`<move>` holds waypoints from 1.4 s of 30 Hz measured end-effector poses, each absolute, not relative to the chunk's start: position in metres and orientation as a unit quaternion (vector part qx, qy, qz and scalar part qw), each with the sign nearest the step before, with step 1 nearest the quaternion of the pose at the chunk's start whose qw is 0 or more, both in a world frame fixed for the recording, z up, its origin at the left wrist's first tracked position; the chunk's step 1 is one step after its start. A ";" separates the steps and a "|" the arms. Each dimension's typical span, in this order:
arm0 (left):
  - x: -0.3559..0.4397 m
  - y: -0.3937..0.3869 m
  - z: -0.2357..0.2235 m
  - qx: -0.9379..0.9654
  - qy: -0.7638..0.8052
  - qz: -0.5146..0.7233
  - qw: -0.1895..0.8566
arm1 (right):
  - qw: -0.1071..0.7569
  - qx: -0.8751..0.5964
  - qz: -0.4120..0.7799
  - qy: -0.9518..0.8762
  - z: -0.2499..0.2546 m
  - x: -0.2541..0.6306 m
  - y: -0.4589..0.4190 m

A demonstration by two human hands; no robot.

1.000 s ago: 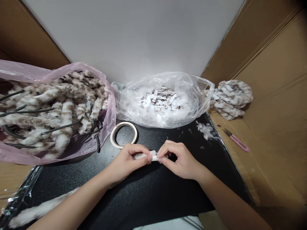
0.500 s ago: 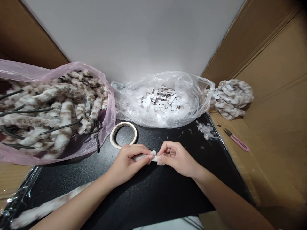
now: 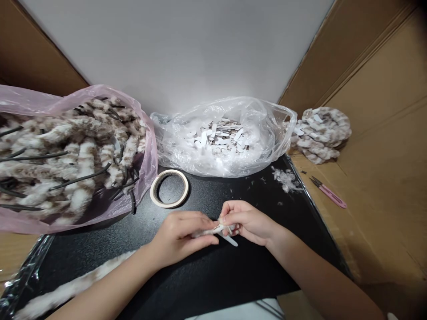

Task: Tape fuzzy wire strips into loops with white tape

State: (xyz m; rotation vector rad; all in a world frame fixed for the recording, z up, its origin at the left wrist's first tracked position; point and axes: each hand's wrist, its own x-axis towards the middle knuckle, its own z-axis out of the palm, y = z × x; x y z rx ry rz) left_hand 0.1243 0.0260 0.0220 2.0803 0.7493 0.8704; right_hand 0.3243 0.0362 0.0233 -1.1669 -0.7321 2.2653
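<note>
Right of and nearer than tape roll [image 3: 169, 205], over counter [image 3: 267, 275]: fluffy strip [image 3: 207, 232], left hand [image 3: 183, 233] loosely curled round it, right hand [image 3: 248, 222] pinching its end; white tab [image 3: 230, 240] juts below. Step looks like fingertip work; next move likely calls for steady left hold.

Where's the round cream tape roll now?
In the head view, the tape roll lies left of centre on the black tabletop, just right of the pink plastic bag, beyond the left hand.
</note>
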 end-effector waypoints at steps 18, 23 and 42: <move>0.132 0.025 0.017 0.546 0.445 0.286 0.650 | 0.368 -0.464 0.453 -0.666 0.024 0.325 0.031; 0.130 0.023 0.023 0.681 0.437 0.249 0.532 | 0.368 -0.470 0.474 -0.648 0.022 0.322 0.030; 0.136 0.030 0.053 0.374 0.318 0.446 0.748 | 0.074 -0.160 0.908 -0.381 0.001 0.291 0.002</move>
